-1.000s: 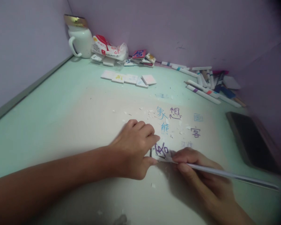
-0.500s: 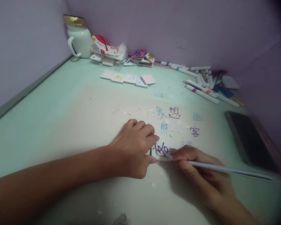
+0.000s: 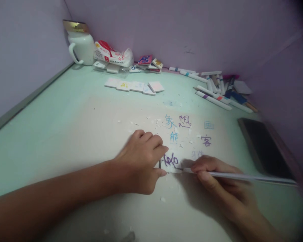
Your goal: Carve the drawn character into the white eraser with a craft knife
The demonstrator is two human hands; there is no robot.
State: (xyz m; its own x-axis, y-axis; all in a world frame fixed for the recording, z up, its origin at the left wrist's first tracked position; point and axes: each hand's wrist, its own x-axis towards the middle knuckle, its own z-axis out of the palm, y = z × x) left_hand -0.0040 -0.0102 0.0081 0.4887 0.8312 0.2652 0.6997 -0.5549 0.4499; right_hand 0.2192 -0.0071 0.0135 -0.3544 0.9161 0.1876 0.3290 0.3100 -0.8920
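Note:
A small white block with a purple character on its face lies flat on the table. My left hand is closed at its left side, thumb and forefinger pinching the edge. A dark strip shows beside the thumb. Held like a pen, a slim pale carving knife is in my right hand. Its thin dark tip is at the block's lower right edge; whether it cuts in is too small to tell. Small white shavings are scattered around both hands.
Characters in blue and purple mark the table beyond my hands. A dark phone-like slab lies at right. White markers, white tiles, a plastic packet and a white mug stand along the back walls.
The knife has shifted slightly rightward against the block, and its tip now shows at the lower right edge. My left hand keeps its pinch. The whole view has shifted a little.

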